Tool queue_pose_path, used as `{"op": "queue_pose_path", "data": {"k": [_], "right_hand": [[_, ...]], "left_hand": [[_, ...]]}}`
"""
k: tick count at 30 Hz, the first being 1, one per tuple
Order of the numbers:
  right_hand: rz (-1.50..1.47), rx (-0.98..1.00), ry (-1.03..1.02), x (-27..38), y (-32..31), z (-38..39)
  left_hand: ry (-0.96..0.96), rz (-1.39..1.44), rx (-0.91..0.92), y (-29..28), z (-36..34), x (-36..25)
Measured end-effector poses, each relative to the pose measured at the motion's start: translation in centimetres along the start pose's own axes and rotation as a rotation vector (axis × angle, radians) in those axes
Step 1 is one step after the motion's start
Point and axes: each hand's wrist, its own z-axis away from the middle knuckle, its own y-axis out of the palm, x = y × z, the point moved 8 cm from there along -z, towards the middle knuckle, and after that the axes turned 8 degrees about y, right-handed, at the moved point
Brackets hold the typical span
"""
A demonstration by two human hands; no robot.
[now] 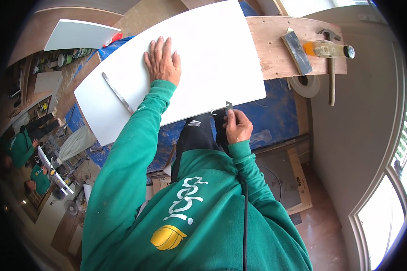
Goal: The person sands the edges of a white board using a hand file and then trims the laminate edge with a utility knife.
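A large white panel (212, 54) lies flat in front of me. My left hand (163, 63) rests palm down on it, fingers stretched out. At the near edge my right hand (239, 127) pinches a small flat dark piece (229, 105), which looks like a blade, against the panel's rim. A thin white curl (216, 110) hangs beside it along that edge. Left of my left forearm, a narrow grey metal strip (116, 91) lies on the panel; whether it is a file cannot be made out.
On a wooden board (271, 49) at right lie a dark flat block (297, 52), a hammer (331, 81) and a bottle (328, 49). A white roll (306, 86) sits below. Another white panel (81, 35) lies far left. People in green (20, 147) are at left. A blue sheet (276, 106) spreads underneath.
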Motion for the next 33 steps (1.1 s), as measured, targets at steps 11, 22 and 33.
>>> {"op": "queue_pose_path", "data": {"k": [11,22,33], "right_hand": [[0.007,-0.042,-0.116,-0.3,1.4,-0.6],[0.039,-0.044,-0.094,-0.8,0.7,0.3],[0.002,-0.042,-0.076,0.4,1.8,-0.2]], "left_hand": [[0.007,0.01,0.007,0.1,0.0,-0.9],[0.005,0.008,0.003,0.2,0.4,-0.9],[0.003,0.031,0.001,0.0,0.1,-0.9]]}}
